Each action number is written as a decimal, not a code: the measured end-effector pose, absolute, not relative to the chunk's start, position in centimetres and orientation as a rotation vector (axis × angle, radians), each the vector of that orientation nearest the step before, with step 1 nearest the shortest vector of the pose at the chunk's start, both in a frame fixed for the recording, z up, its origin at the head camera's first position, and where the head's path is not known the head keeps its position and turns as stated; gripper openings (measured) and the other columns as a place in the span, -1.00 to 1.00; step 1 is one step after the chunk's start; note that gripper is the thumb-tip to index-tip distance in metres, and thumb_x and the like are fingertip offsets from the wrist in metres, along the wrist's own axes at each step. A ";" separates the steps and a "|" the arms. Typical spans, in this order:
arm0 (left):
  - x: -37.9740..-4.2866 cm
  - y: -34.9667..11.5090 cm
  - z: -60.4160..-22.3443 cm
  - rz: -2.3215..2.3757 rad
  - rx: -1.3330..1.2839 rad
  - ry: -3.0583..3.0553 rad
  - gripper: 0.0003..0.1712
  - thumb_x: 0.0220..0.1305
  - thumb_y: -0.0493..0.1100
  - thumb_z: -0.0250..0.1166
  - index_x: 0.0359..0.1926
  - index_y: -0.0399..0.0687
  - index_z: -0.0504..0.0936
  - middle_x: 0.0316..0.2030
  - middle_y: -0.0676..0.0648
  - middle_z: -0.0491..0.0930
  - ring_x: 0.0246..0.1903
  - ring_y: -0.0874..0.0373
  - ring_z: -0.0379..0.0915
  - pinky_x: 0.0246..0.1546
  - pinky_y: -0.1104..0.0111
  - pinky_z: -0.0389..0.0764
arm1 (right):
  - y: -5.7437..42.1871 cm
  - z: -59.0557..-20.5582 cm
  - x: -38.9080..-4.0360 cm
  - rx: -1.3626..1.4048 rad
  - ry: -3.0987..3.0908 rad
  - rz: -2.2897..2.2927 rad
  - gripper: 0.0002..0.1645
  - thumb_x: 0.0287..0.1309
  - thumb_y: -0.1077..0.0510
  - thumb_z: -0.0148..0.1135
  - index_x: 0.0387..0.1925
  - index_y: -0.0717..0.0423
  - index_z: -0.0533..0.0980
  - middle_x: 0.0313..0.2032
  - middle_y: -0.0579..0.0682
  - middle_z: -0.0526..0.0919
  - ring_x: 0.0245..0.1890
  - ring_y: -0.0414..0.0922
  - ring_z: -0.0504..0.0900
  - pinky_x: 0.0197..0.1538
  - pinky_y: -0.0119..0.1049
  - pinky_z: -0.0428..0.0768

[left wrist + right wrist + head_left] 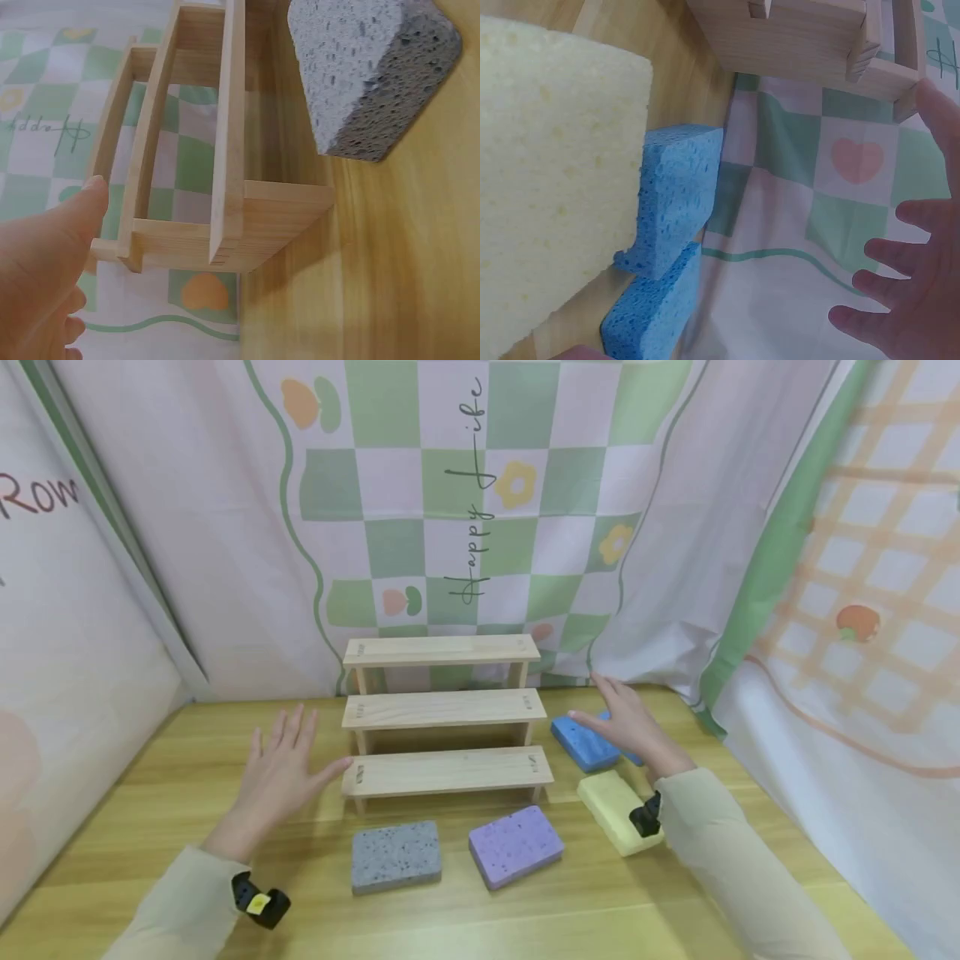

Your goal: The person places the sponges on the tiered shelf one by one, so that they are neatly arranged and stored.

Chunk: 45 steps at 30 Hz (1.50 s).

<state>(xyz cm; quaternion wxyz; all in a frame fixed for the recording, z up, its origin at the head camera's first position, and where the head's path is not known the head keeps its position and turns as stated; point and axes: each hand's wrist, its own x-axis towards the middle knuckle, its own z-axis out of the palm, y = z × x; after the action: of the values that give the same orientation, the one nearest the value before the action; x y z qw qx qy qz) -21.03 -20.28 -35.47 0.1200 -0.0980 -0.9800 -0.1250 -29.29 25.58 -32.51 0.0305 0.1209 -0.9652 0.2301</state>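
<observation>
A three-step wooden stand (446,707) is on the table between my hands. My left hand (281,772) hovers left of it with fingers spread, the thumb tip by the lowest step's left end; I cannot tell if it touches. Fingers extended, my right hand (633,727) holds nothing above a blue sponge (583,743). A second blue sponge (652,311) lies beside the first, mostly behind this hand in the head view. Closer to me is a pale yellow sponge (611,806), partly under the right wrist. A grey sponge (397,857) and a purple sponge (516,846) lie before the stand.
The wood-grain table (315,927) ends at a hanging checkered cloth (453,485) behind the stand. Cloth panels also hang on the left (67,652) and right (847,693). Each wrist wears a small black device.
</observation>
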 end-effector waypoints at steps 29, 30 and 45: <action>-21.0 -19.3 -39.1 -0.481 -0.446 -2.882 0.04 0.24 0.33 0.02 0.36 -0.42 -0.06 0.35 -0.39 -0.14 0.31 -0.30 -0.28 0.26 -0.11 -0.22 | 25.9 -36.3 -30.3 0.422 -3.040 0.907 0.01 0.14 -0.13 0.19 0.35 0.37 -0.04 0.30 0.40 0.02 0.23 0.35 0.07 0.17 0.27 0.13; -21.0 -19.3 -39.2 -0.486 -0.455 -2.882 0.03 0.24 0.32 0.02 0.36 -0.42 -0.06 0.35 -0.39 -0.14 0.32 -0.30 -0.28 0.27 -0.10 -0.21 | 26.0 -36.4 -30.3 0.407 -3.053 0.921 0.01 0.14 -0.13 0.20 0.35 0.36 -0.04 0.30 0.39 0.02 0.24 0.35 0.07 0.17 0.27 0.14; -20.9 -18.9 -40.2 -0.533 -0.564 -2.838 -0.07 0.28 0.21 0.07 0.31 -0.49 0.06 0.31 -0.41 -0.01 0.30 -0.28 -0.18 0.27 -0.07 -0.14 | 26.3 -37.1 -30.3 0.347 -3.186 0.826 -0.16 0.11 0.10 0.27 0.25 0.47 0.13 0.20 0.47 0.18 0.18 0.38 0.15 0.15 0.24 0.21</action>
<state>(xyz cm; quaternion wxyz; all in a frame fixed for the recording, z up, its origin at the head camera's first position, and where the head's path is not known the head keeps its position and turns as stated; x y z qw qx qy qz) -20.85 -18.90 -40.23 0.0997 -0.1908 -0.9598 -0.1803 -30.28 26.33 -37.07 -0.0838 0.1046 -0.9593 0.2487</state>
